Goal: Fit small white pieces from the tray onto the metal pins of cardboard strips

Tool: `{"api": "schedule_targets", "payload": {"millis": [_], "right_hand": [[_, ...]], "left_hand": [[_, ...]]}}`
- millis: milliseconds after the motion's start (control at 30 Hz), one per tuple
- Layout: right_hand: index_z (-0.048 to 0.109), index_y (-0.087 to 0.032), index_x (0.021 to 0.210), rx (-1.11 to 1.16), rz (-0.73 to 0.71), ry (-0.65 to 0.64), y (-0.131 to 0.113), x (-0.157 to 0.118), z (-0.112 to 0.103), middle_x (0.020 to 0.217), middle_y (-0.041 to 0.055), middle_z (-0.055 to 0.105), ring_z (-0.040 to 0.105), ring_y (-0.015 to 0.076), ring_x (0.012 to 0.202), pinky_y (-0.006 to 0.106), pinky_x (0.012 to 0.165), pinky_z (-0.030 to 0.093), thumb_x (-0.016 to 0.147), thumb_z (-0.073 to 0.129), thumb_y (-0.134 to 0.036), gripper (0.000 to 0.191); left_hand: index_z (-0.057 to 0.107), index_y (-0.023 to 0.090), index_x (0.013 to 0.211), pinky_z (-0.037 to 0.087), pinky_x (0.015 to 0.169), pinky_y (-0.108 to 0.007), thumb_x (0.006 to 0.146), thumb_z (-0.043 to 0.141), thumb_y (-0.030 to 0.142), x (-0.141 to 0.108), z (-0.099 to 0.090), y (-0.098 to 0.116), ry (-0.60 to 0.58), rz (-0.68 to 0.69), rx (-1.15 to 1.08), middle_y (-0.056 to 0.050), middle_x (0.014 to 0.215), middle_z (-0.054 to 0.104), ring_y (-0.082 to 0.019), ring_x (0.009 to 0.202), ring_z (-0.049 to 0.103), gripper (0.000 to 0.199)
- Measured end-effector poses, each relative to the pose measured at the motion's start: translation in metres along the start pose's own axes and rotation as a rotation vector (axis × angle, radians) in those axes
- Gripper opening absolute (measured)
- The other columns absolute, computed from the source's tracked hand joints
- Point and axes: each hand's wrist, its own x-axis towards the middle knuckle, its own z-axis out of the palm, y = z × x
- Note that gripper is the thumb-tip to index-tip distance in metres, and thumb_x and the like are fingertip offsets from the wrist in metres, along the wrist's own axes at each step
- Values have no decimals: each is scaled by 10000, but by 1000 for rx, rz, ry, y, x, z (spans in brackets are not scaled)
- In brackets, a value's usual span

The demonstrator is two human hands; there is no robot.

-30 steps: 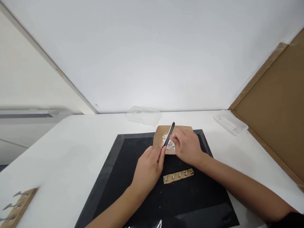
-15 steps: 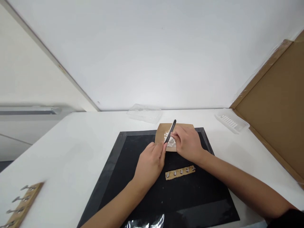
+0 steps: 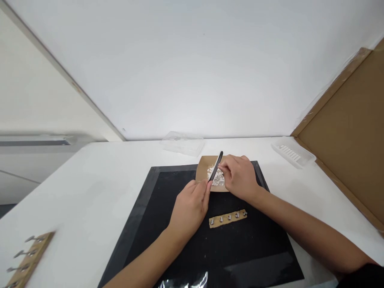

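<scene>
A thin black strip-like tool (image 3: 216, 165) is pinched at its lower end by my left hand (image 3: 192, 200), its tip pointing up and away. My right hand (image 3: 240, 176) has thumb and fingers pressed together beside the tool's right edge; whatever is between them is too small to make out. Both hands are over a square tan tray (image 3: 204, 164) holding a heap of small white pieces (image 3: 218, 179). Nearer me on the black mat (image 3: 162, 204) lies a tan strip (image 3: 220, 223) with several small metal parts in a row.
At the lower left, a wooden rack (image 3: 33, 260) carries several metal pieces. A clear plastic lid (image 3: 183, 144) lies at the back of the white table (image 3: 90, 180). A clear box (image 3: 294, 154) with white strips is at the right, near a brown cardboard panel (image 3: 351, 136).
My right hand has moved slightly to the right, off the tool's edge, and more of the white pieces shows. My left hand and the tool are nearly where they were.
</scene>
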Motion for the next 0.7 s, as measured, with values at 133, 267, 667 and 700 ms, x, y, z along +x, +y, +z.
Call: {"api": "schedule_targets", "payload": {"millis": [133, 267, 667, 700], "right_hand": [[503, -221, 822, 15, -62, -67, 1, 0, -1, 767, -5, 690, 571, 164, 676, 343, 775, 319, 1023, 527, -210, 203], [498, -219, 815, -8, -8, -17, 1, 0, -1, 795, 12, 701, 586, 171, 701, 347, 765, 307, 1037, 492, -204, 223], [513, -217, 834, 37, -59, -117, -2, -2, -3, 799, 5, 716, 595, 166, 699, 350, 768, 307, 1003, 528, -191, 171], [513, -217, 833, 43, -55, -115, -2, -1, -3, 796, 2, 716, 596, 164, 700, 348, 769, 308, 999, 529, -186, 170]], "left_hand": [[585, 188, 790, 404, 586, -287, 1093, 489, 197, -1, -1, 0, -13, -8, -12, -6, 654, 565, -160, 610, 512, 318], [608, 188, 806, 409, 587, -287, 1100, 480, 217, 0, -1, -1, -15, -12, -16, -4, 642, 556, -162, 609, 505, 322], [594, 190, 769, 400, 571, -292, 1094, 478, 204, 1, -4, 1, -6, -12, -19, -4, 638, 563, -155, 597, 489, 346], [597, 190, 773, 401, 573, -292, 1096, 476, 208, 2, -4, 1, -7, -12, -14, -2, 637, 561, -154, 598, 485, 345]]}}
